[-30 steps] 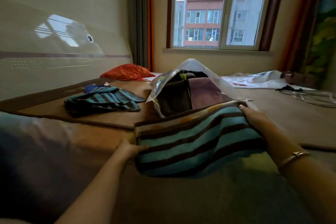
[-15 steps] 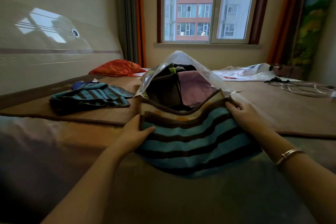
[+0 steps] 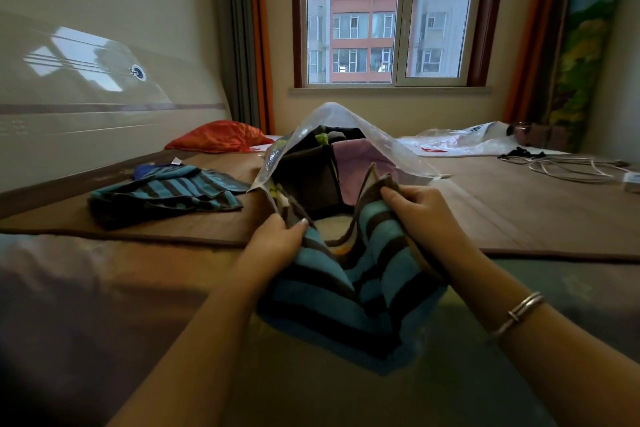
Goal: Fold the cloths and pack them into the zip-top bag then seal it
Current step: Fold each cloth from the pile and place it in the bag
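A folded cloth with teal and brown stripes [image 3: 346, 291] lies in front of me on the bed, bent into a V. My left hand [image 3: 277, 243] grips its left edge and my right hand [image 3: 420, 215] grips its right edge, both at the mouth of a clear zip-top bag [image 3: 332, 118]. The bag stands open toward me and holds several folded cloths, a dark one [image 3: 308, 177] and a lilac one [image 3: 360, 163] among them. Another striped teal cloth [image 3: 166, 194] lies loose to the left.
A brown mat [image 3: 519, 211] covers the bed under the bag. An orange cloth [image 3: 221, 137] lies at the back left, crumpled clear plastic [image 3: 460, 140] at the back right, white cables [image 3: 571, 170] on the right. A glossy headboard [image 3: 86, 107] runs along the left.
Both hands drew the cloth's two ends together, so the flat cloth now bends into a V. Its top edge has moved up against the bag's mouth.
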`<state>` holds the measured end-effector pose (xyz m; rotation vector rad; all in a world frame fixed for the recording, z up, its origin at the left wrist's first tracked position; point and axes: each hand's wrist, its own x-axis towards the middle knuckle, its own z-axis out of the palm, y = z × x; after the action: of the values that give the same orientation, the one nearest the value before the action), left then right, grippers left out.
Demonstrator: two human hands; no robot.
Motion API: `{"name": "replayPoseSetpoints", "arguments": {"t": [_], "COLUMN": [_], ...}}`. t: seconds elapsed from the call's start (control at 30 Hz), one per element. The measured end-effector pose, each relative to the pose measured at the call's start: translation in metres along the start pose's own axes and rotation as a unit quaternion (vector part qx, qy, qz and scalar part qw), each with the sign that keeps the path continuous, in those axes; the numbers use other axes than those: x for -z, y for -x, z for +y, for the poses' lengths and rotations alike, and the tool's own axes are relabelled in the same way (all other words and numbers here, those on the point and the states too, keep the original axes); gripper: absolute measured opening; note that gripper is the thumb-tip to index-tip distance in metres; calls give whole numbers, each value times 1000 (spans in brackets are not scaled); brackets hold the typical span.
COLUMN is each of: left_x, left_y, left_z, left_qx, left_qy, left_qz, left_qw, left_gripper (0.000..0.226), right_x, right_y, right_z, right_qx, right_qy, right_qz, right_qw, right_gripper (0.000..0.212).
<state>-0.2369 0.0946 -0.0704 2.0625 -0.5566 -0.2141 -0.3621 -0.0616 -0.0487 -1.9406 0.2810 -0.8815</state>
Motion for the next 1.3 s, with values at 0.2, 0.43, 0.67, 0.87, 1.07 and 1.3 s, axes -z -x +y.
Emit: {"name": "replayPoseSetpoints", "arguments": {"t": [0.2, 0.43, 0.67, 0.87, 1.07, 1.3], "left_x": [-21, -14, 8, 1, -15, 1], "left_y": [13, 18, 22, 3, -42, -69], "left_z": [12, 1, -4, -4, -1, -28], "left_qx": [50, -5, -28, -41, -70, -39], "left_qy": [284, 371, 436, 391, 225, 89], "left_qz": [-138, -191, -191, -151, 24, 260], "left_qw": [948, 909, 879, 907, 972, 961], "left_gripper": [42, 58, 33, 35, 43, 36], "right_x": [-31, -36, 1, 8, -18, -90], "right_y": [9, 3, -14, -26, -95, -177], "right_z": [-2, -11, 41, 56, 70, 90], "right_qx": [73, -118, -115, -246, -136, -21], "right_qy": [52, -183, -72, -247, -201, -117], "right_qz": [-45, -171, -75, -234, -72, -26], "right_qw": [995, 961, 988, 908, 967, 993], "right_gripper": [21, 36, 40, 44, 69, 48]}}
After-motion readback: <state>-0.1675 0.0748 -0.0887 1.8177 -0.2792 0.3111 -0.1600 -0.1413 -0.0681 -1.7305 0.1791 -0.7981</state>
